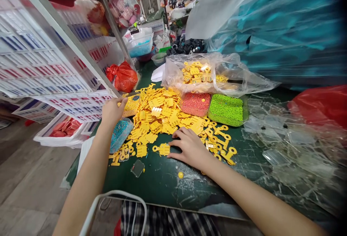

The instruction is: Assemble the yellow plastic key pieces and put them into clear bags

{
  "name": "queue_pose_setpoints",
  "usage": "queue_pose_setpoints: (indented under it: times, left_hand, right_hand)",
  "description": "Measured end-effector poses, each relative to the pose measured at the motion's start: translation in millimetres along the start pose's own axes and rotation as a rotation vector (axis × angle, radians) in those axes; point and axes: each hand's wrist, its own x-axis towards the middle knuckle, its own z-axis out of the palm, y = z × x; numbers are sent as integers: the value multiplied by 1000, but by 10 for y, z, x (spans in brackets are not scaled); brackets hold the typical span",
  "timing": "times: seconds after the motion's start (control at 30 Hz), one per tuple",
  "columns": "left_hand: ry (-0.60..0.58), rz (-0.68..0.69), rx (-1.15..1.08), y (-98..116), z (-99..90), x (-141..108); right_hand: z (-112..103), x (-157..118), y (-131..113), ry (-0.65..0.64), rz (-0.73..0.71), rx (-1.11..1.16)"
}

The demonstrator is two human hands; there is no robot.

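My left hand (114,111) is at the near-left edge of a tray of yellow beads (131,106). Its thumb and forefinger are close together, and whatever is between them is too small to see. Below it a clear tray of blue beads (121,133) stands tilted. My right hand (187,145) rests on the green table (162,189), thumb and fingers at the right end of a flat yellow plastic piece with a ring (163,149). A large heap of similar yellow pieces (159,111) spreads between and beyond the hands.
Trays of pink beads (195,104) and green beads (226,109) stand behind the heap, before a plastic bag of yellow pieces (199,73). Clear plastic parts (284,138) cover the right side. Crates (54,58) and a metal shelf post (65,37) border the left.
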Motion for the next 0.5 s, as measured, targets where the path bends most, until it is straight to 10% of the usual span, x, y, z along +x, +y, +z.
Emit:
queue_pose_setpoints:
  times: [0.13,0.33,0.5]
  left_hand:
    - [-60,154,-14,58,34,-18]
    - [-357,694,-178,447,-44,-931]
    - [-542,748,-97,600,49,-1177]
  right_hand:
    - [-21,1,-10,-1,1,-15]
    - [-62,13,-31,-47,20,-10]
    - [-84,18,-39,-67,27,-26]
